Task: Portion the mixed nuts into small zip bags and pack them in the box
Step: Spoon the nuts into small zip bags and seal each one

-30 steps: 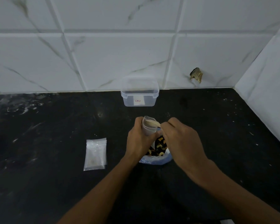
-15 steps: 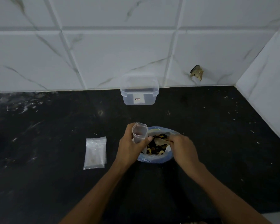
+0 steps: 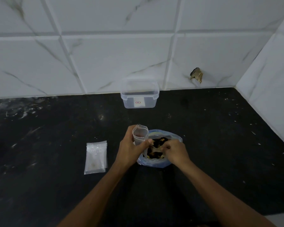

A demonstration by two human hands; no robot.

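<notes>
Fingers (image 3: 129, 136) of the left hand (image 3: 129, 149) curl round a small zip bag (image 3: 140, 134), thumb pressed across its front, holding it upright with its mouth open just left of the big bag's rim. Right hand (image 3: 175, 150) dips into the nut bag (image 3: 161, 163), its fingers bent and pinched on a pale spoon (image 3: 152, 149) whose bowl lies among the nuts (image 3: 157, 142); how much the spoon carries cannot be told. That nut bag, bluish and clear, stands open on the black counter (image 3: 211, 136) in front of the person, its mouth rolled wide, dark and yellow pieces showing inside. Both forearms reach in from the bottom edge. Left of the hands, well apart from them, a flat stack of spare bags (image 3: 96, 157) lies on the counter, clear and unfilled as far as can be seen. Farther back, against the foot of the wall, stands the box (image 3: 139, 97), a clear plastic tub with a white label on its front; whether a lid sits on it cannot be told. White marble-veined tiles (image 3: 105, 59) cover the back wall and the side wall at right, and one tile near the right corner has a chipped hole (image 3: 196, 75). Pale specks dot the counter.
</notes>
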